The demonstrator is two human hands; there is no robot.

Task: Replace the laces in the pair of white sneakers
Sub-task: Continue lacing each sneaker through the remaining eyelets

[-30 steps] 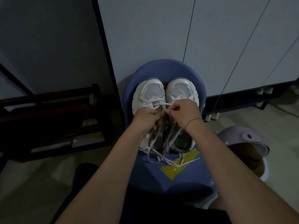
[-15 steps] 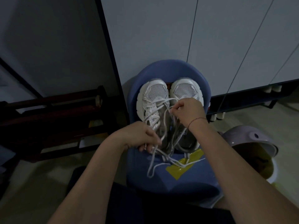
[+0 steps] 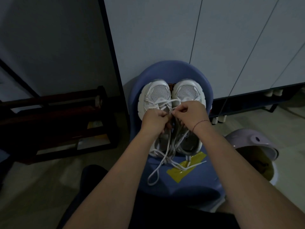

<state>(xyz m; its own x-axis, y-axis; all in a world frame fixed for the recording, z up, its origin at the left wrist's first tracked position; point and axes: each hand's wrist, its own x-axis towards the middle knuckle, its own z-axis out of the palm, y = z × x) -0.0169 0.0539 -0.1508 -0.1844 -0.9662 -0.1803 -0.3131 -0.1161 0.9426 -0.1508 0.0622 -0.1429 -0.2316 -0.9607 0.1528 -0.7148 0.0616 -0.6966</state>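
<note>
White sneakers (image 3: 171, 103) side by side, laces (image 3: 165, 159) loose, seemingly tangled

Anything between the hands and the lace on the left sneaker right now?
Nothing visible. The left hand and right hand both pinch the lace above the left sneaker; the eyelets beneath them are hidden.

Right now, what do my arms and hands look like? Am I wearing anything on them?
No sleeves show: the left forearm and right forearm are uncovered down to the bottom of the picture. No gloves or watch on the left hand or right hand, and I see no rings. The only thing worn is a thin red string bracelet around the right wrist.
</note>
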